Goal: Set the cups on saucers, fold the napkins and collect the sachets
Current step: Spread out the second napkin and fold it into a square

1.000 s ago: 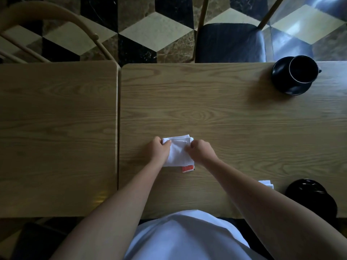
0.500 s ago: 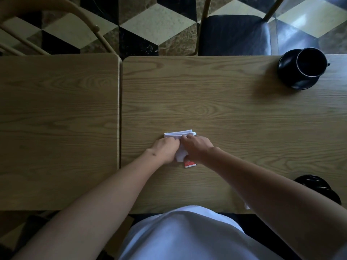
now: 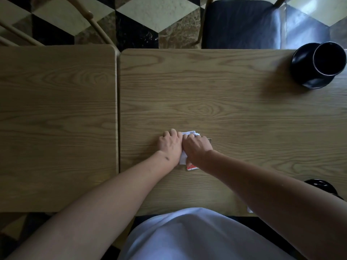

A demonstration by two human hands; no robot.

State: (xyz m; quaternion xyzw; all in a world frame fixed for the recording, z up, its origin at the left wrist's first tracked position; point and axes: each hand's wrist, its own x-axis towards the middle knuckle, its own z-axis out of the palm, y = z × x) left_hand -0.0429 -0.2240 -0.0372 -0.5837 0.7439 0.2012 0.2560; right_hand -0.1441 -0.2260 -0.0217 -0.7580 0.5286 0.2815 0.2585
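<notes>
cafe | 2 wood tables (image 3: 244, 113) abutted | cup+saucer (image 3: 317, 66) | marble floor (image 3: 150, 17)

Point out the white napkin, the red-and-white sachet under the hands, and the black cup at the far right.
white napkin (image 3: 189, 132): head view, far edge showing past the fingers.
red-and-white sachet (image 3: 191, 167): head view, near corner poking out under the right wrist.
black cup (image 3: 329, 59): head view, dark inside of its mouth.

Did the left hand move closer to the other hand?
Yes. The left hand slid right along the wooden table, away from the table gap, over the white napkin, now touching the right hand.
</notes>
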